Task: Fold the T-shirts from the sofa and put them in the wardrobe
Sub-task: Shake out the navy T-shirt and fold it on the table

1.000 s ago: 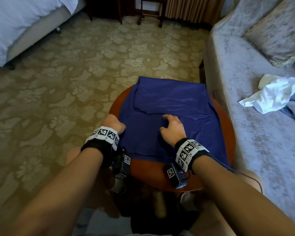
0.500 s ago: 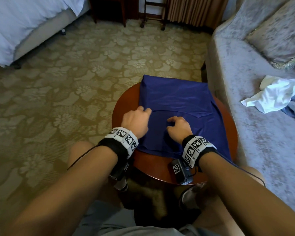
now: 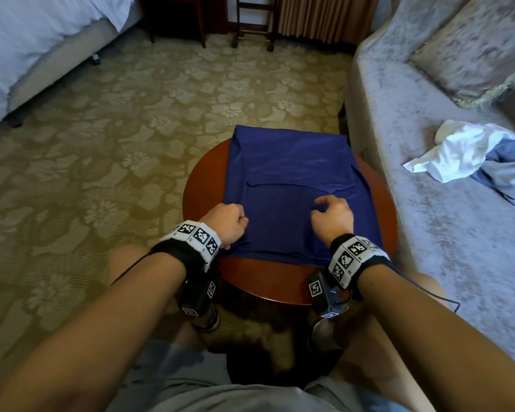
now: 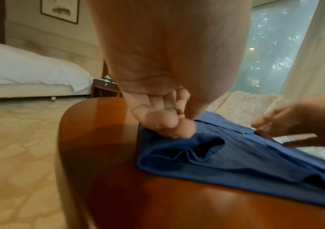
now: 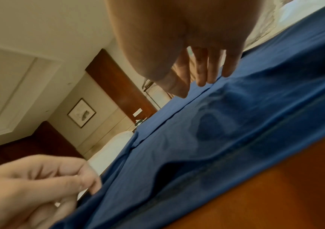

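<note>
While it lies partly folded on the round wooden table [image 3: 280, 281], the blue T-shirt [image 3: 292, 173] covers most of the tabletop, its far edge hanging just past the table's rim and a folded flap crossing its middle. Item, left hand [image 3: 225, 223]: set at the shirt's near left corner, fingers curled tight and pinching the layered edge of the cloth between thumb and fingertips, as the left wrist view shows plainly [image 4: 167, 124]. Item, right hand [image 3: 333, 217]: placed on the shirt's near right part, fingers [image 5: 212, 68] bent downward with their tips touching the cloth; whether they have gathered any fabric cannot be told. Item, both wrists: each wears a black band with black-and-white square markers and a small camera slung beneath. Item, sofa [image 3: 428, 203]: grey, just beside the table on the right, bearing a crumpled white garment [image 3: 458, 150] and a pale blue garment [image 3: 506, 171] touching it, with a cushion [image 3: 470, 46] further back. Item, carpet [image 3: 116, 129]: beige with a floral pattern, around the table. Item, bed [image 3: 36, 40]: white bedding, far left. Item, dark wooden furniture legs [image 3: 202, 28] and a striped curtain [image 3: 315, 16]: along the far wall.
</note>
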`<state>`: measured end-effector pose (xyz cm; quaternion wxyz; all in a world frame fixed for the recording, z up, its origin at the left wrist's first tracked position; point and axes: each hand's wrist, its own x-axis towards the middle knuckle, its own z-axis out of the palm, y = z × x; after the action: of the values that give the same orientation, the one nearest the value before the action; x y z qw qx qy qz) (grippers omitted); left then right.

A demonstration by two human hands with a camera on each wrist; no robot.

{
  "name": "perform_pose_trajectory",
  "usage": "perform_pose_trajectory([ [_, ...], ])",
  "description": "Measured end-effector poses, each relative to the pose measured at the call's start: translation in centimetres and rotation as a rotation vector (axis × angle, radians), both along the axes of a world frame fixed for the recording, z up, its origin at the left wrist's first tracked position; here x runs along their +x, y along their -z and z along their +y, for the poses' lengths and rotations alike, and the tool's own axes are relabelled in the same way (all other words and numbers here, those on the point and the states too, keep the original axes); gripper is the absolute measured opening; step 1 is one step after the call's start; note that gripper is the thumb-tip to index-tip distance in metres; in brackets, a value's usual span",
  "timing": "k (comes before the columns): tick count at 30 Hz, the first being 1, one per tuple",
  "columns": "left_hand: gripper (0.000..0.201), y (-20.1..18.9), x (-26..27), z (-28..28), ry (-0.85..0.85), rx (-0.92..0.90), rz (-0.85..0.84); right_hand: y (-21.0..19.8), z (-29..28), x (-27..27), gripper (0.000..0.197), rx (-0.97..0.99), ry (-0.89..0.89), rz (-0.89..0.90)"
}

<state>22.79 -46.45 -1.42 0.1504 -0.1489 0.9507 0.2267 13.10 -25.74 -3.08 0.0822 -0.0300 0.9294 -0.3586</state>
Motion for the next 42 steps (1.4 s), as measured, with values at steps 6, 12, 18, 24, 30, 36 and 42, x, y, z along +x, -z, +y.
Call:
perform_pose_trajectory([
  [6, 0.019, -0.2, -2.5, 2.2, -0.027, -0.29, 0.173, 0.3, 5.3, -0.3, 0.056, 0.188, 0.392, 0.01],
  [12, 0.035, 0.4, -6.5, 7.9, 0.271, -0.237, 0.205, 1.2, 9.7, -0.5, 0.07, 0.068, 0.579, -0.252],
  [18, 0.07, 2.2, -6.9, 12.3, 0.466, -0.231, 0.066, 2.5, 11.5, -0.1, 0.09, 0.001, 0.593, -0.343],
  [24, 0.073, 3.3, -5.8, 12.3, 0.488, -0.216, -0.092, 2.0, 11.7, 0.6, 0.067, 0.084, 0.501, -0.264],
  [30, 0.074, 3.8, -5.4, 12.3, 0.487, -0.217, -0.151, 1.5, 11.1, 0.6, 0.031, 0.073, 0.448, -0.21],
  [36, 0.074, 3.1, -5.3, 12.5, 0.49, -0.193, -0.179, 0.0, 10.8, 0.6, 0.026, -0.074, 0.463, -0.118],
  [42, 0.075, 2.8, -5.0, 12.0, 0.5, -0.126, -0.145, 0.1, 10.6, 2.1, 0.04, 0.173, -0.222, 0.139],
])
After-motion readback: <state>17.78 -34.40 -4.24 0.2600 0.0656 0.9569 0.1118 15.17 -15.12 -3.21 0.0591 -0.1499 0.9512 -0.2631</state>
